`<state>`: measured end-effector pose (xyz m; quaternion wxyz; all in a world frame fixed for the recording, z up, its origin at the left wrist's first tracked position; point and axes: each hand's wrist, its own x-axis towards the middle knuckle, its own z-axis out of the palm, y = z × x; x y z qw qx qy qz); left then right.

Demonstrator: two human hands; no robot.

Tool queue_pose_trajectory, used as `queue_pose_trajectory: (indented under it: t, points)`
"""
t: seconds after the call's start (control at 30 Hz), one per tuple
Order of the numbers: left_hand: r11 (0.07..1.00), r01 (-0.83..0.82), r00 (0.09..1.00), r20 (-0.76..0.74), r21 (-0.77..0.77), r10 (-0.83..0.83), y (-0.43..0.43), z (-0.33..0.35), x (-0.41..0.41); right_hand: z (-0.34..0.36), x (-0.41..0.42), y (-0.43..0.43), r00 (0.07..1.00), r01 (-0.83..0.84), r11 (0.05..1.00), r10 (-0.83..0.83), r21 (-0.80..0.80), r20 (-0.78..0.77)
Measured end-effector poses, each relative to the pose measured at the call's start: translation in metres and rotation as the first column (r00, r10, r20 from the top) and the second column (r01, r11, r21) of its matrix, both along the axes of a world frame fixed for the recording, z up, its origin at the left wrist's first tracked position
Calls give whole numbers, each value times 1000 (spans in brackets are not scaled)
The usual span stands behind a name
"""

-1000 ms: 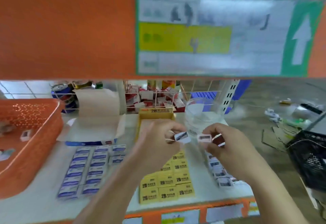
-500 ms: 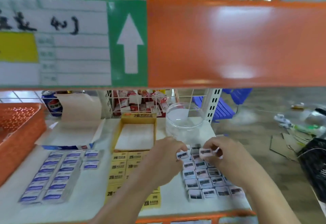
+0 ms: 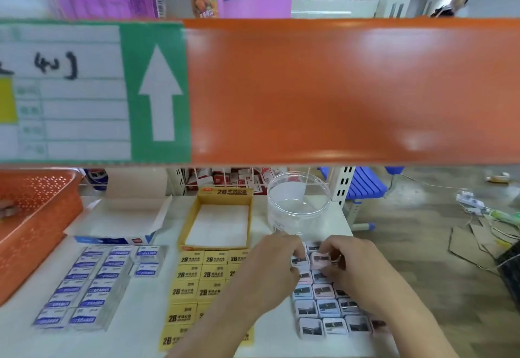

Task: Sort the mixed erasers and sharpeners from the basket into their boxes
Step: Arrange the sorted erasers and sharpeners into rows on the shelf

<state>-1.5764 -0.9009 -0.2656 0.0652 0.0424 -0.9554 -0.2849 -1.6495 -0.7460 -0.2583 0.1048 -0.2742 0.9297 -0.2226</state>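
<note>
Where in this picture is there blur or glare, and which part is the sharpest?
Head view: pale glare patches lie on the orange shelf beam; the label sheet on it is blurred, its writing unreadable; the blue eraser packs at left are smeared; the yellow 2B erasers read clearest; the left hand and right hand, at the sharpeners, look slightly soft.

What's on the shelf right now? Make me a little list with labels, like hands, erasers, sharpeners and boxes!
left hand: pinches a pale sharpener at the top of the sharpener rows
right hand: pinches a pink sharpener right beside it
sharpener rows: side by side, in front of the clear tub
yellow erasers: in rows in front of the open yellow box
blue erasers: in rows in front of the white-and-blue box
orange basket: far left
</note>
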Motion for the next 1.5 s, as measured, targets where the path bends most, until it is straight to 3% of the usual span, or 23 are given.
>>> queue_pose_trajectory:
  t: [0.67,0.83,1.0,1.27,1.5]
  points:
    - [997,-64,998,-3,-32,64,-2,4,2,7,5,-2,996,25,999,-28,-32,-89]
    - [936,-156,986,-98,-315,132,-24,17,15,16,18,-26,974,-91,995,79,-49,-210]
    - [884,-299,954,-136,-358,268,-58,31,51,22,38,-78,938,-275,958,248,-82,-243]
    - [781,-558,829,-160,-280,535,-176,48,150,44,86,-194,865,-462,887,448,-8,-226]
    - [628,-743,661,-111,-229,742,-302,57,244,76,146,-322,787,-612,782,585,-120,-197]
